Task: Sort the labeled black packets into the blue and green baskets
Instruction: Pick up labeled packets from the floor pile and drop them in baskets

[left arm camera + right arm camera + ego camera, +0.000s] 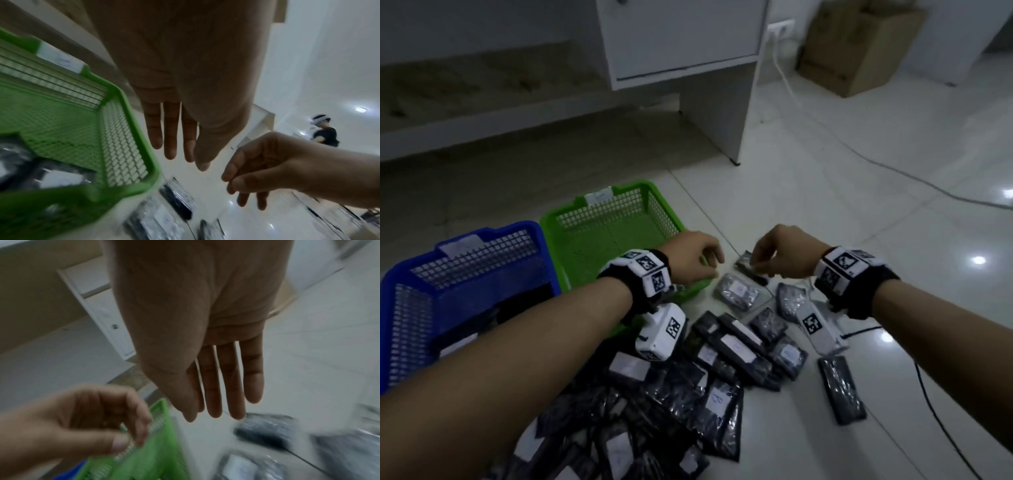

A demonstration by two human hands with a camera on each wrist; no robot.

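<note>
Lying diagonally, far packet (751, 267)

Just left of the left hand (693, 255) sits a bright green basket (664, 212) with lattice walls; farther left, a deep blue basket (530, 236) with the same grid pattern. Under and behind both hands lie glossy black packets (722, 401), many with white labels. Each wrist wears a black band carrying white blocks printed with black-and-white square codes (650, 270). The floor (859, 212) beyond the right hand (787, 255) is pale, glossy tile.
</note>
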